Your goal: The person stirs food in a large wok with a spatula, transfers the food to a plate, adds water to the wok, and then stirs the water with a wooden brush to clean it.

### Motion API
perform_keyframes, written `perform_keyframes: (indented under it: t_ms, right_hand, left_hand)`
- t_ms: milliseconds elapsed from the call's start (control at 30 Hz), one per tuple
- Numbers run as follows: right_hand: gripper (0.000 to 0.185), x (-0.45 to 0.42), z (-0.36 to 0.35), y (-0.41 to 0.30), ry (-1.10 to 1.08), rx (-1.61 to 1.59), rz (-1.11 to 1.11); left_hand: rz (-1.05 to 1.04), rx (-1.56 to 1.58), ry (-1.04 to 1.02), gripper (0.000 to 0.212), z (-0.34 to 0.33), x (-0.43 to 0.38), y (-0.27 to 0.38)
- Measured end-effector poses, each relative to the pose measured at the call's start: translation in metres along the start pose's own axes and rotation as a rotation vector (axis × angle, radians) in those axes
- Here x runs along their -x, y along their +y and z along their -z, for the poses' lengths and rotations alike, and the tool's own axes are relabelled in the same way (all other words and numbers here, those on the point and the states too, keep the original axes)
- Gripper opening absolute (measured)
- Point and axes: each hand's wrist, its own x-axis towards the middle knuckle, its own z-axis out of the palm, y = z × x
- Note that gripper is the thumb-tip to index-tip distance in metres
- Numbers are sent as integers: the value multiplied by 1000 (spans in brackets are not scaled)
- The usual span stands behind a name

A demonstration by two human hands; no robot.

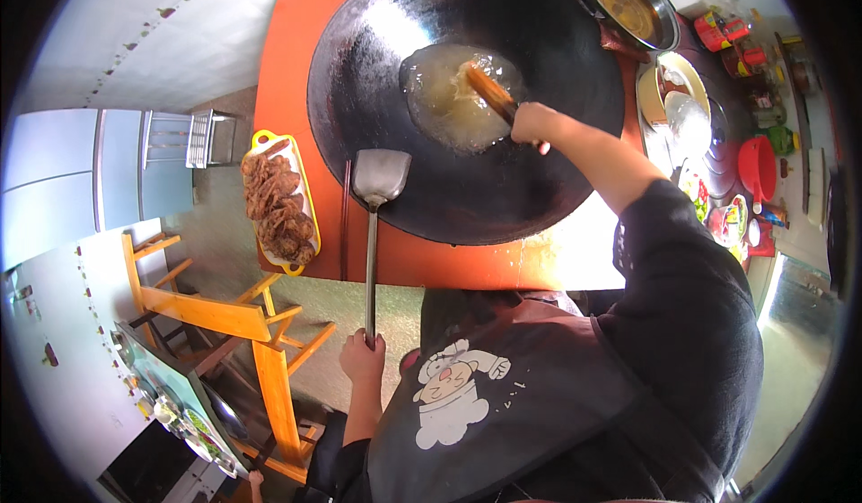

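Note:
My right hand (535, 126) grips a bamboo wok brush (491, 91) and leans over the large black wok (559, 186). The far end of the brush is down in cloudy, bubbly liquid (444, 112) at the wok's bottom, so its tip is hard to make out. In my left hand (363, 357) is the long handle of a metal wok spatula (381, 174). Its blade is at the wok's near left rim, apart from the liquid. Left of it, dark chopsticks (345, 224) lie on the orange counter (404, 261).
A yellow-rimmed platter (306, 186) of browned fried pieces (276, 200) sits at the counter's left. To the right stand a metal basin of oil (663, 35), a cream pot (650, 99) and a red ladle (755, 166). Wooden stools (202, 311) and another person's hand (256, 478) are lower left.

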Motion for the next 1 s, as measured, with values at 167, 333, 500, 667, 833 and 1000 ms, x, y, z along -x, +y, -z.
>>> perform_keyframes:
  t_ms: [167, 333, 500, 667, 833, 1000]
  right_hand:
    - [45, 84, -33, 76, 28, 280, 27]
    - [37, 149, -105, 145, 391, 179, 67]
    - [31, 202, -147, 193, 462, 26, 73]
    - [22, 209, -192, 175, 466, 72, 133]
    - [30, 264, -281, 180, 497, -371, 82]
    - [36, 389, -355, 215, 740, -706, 1]
  left_hand:
    - [58, 118, -42, 50, 8, 10, 10]
    - [-75, 196, 268, 64, 29, 26, 39]
    - [-472, 367, 408, 59, 46, 9, 98]
    - [-1040, 483, 518, 58, 12, -36, 151]
    - [-1282, 315, 307, 52, 51, 3, 230]
    - [-1517, 370, 116, 47, 54, 25, 277]
